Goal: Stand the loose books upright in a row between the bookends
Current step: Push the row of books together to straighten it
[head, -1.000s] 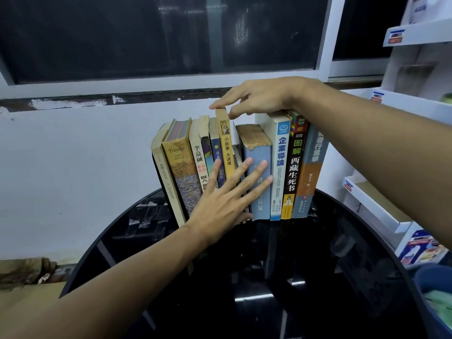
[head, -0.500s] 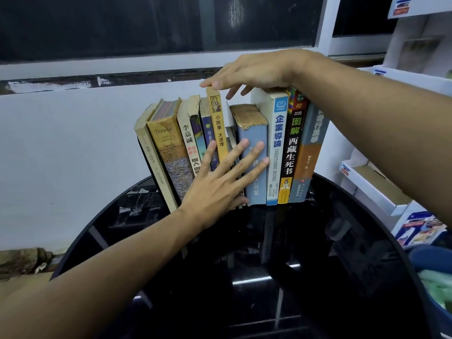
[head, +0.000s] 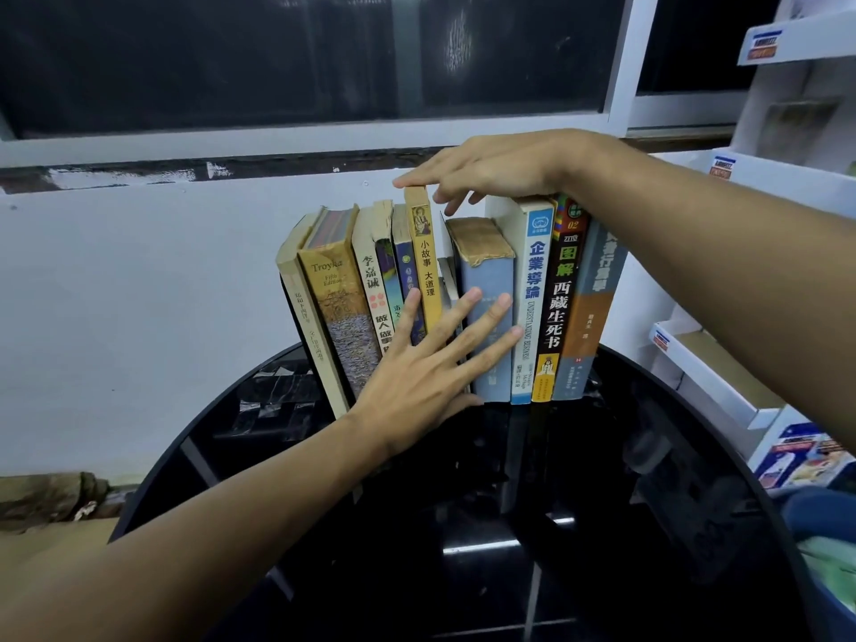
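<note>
The left hand [head: 431, 363] is spread flat, its straight fingers pressing the spines in the middle of the row of books [head: 537, 294], with fingertips on the pale blue book [head: 493, 275]. The right hand [head: 491, 171] lies loosely on top of the row, gripping nothing, its forefinger touching the thin yellow book [head: 424, 252]. The row stands spine-out at the far edge of a round, glossy black table [head: 648, 479]; the leftmost books tilt. A white wall [head: 139, 294] and a dark window [head: 278, 62] sit behind. White shelves [head: 722, 377] crowd the right end. The tabletop spreads wide in front.
</note>
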Tool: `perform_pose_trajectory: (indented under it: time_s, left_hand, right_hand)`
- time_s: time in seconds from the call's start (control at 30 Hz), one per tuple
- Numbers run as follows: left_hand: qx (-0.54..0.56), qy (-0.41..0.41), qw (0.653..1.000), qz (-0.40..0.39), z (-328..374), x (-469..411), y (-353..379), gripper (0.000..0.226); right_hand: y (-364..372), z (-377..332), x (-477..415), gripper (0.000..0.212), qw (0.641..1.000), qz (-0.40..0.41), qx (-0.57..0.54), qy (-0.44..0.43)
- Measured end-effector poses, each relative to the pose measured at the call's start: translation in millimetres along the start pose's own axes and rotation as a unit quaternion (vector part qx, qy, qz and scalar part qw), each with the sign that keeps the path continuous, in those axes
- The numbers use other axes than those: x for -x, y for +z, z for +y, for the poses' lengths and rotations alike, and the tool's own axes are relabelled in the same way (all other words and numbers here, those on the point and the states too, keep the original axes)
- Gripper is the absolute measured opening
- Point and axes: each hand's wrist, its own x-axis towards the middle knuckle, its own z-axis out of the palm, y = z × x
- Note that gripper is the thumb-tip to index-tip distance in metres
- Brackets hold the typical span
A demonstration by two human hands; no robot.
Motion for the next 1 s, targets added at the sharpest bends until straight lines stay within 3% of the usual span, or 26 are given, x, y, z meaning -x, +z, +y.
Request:
perform_pose_trajectory:
  time_s: [0.17,0.7,1.0]
  left_hand:
    - [-0.013,-0.005,1.000,0.000,-3.2,-1.9,5.3,0.096]
    - [-0.014,-0.006,1.000,-0.005,-3.1,-2.1,4.1,0.095]
    - [0.040,0.057,0.997,0.020,24.1,-24.6,-5.4,0.081]
  right_hand:
    - [-0.5,4.6,-0.1,0.045,1.000,0.004,0.016,-0.005]
    - [-5.9,3.6,-2.7,0.050,0.999,0.011,0.038,-0.003]
    - [-30.1,18.5,18.5,0.050,0.992,0.015,0.124,0.012]
